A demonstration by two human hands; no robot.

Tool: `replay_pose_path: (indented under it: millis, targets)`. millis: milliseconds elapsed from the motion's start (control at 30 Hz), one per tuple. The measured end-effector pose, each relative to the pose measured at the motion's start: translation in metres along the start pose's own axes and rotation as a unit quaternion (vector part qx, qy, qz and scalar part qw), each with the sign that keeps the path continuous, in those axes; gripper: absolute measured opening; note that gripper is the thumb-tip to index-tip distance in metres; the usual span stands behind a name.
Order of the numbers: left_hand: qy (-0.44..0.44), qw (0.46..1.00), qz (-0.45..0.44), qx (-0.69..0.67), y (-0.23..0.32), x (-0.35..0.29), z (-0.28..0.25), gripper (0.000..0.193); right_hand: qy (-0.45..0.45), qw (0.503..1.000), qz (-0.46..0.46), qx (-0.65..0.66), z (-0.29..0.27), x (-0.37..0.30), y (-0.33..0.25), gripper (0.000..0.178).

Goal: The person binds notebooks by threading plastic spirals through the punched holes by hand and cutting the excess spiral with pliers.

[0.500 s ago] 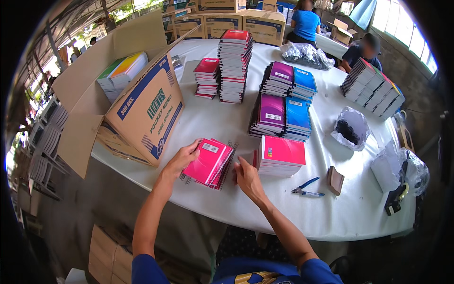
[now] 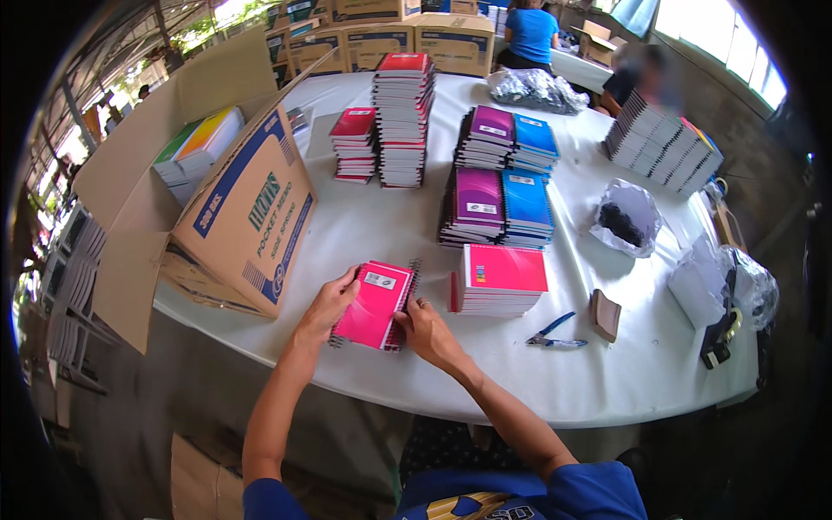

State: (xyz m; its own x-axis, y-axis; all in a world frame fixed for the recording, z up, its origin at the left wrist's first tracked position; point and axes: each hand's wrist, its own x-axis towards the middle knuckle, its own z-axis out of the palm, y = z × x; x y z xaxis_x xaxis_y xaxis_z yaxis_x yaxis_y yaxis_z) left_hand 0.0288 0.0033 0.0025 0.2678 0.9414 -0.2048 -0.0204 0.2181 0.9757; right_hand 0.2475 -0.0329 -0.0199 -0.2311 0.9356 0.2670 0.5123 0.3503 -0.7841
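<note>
A small stack of pink spiral notebooks (image 2: 374,310) lies between my hands near the table's front edge, black wire coils showing along its sides. My left hand (image 2: 331,305) is closed on the stack's left edge, thumb on top. My right hand (image 2: 428,331) grips the right edge, with its fingertips partly hidden by the notebooks. To the right sits a taller block of pink-covered books (image 2: 505,270), pages facing me. Behind it stand stacks of purple notebooks (image 2: 478,192) and blue notebooks (image 2: 529,196).
An open carton (image 2: 251,204) with notebooks inside stands at left. Red notebook stacks (image 2: 403,117) rise at the back. Blue-handled pliers (image 2: 555,333), a brown curved block (image 2: 605,315) and a bag of black pieces (image 2: 626,221) lie at right. Two people are beyond the table.
My right hand has moved left onto the notebooks' right edge and now grips it. The stack's covers are more evenly lined up. The whole view has shifted slightly.
</note>
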Motion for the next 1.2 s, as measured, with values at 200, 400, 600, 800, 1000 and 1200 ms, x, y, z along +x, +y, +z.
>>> replay_pose_path:
  millis: [200, 400, 600, 800, 1000, 1200]
  targets:
    - [0.177, 0.827, 0.237, 0.477, 0.034, -0.011, 0.043, 0.067, 0.004, 0.985, -0.093, -0.146, -0.085, -0.056, 0.0, 0.023]
    - [-0.001, 0.685, 0.427, 0.591, 0.04, 0.021, 0.176, 0.088, 0.035, 0.909, -0.054, -0.412, -0.168, -0.123, 0.064, 0.047]
    - [0.026, 0.653, 0.383, 0.653, 0.02, 0.072, 0.223, 0.082, 0.059, 0.915, 0.035, -0.398, -0.207, -0.146, 0.107, 0.037]
    - [0.038, 0.67, 0.349, 0.654, 0.016, 0.07, 0.232, 0.07, 0.158, 0.889, 0.038, -0.428, -0.213, -0.157, 0.128, 0.034]
    - [0.044, 0.654, 0.348, 0.671, 0.014, 0.055, 0.226, 0.063, 0.278, 0.867, -0.069, -0.408, -0.216, -0.151, 0.103, 0.027]
    - [0.029, 0.571, 0.407, 0.712, -0.014, -0.002, 0.25, 0.062, 0.059, 0.822, 0.226, 0.519, -0.206, -0.108, 0.063, 0.03]
